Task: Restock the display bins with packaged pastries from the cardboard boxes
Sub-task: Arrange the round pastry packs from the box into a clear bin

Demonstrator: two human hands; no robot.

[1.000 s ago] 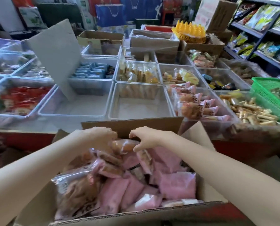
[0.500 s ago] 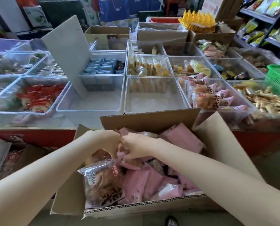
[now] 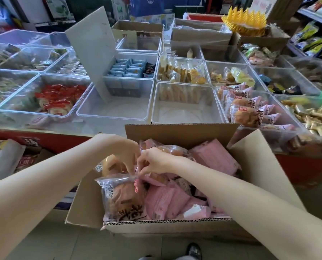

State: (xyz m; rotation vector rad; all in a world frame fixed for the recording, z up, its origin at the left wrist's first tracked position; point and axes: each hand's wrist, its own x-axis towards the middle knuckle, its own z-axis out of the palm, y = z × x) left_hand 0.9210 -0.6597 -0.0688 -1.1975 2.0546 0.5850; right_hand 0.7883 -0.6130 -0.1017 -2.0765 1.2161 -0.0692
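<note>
A shop counter carries rows of clear plastic bins, and an open cardboard box of pink-wrapped pastries sits against its front edge, probably so each lift to the bins is short. Both hands meet over the pile: the left hand and the right hand each pinch the wrapper of a pastry near the top. The half-filled bin of matching pink packs lies just beyond the box on the right, the likely destination.

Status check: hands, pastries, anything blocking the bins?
Left hand and right hand both pinching pink pastry packs inside cardboard box. Nothing lifted yet. Grey board leaning in the near empty bin.
</note>
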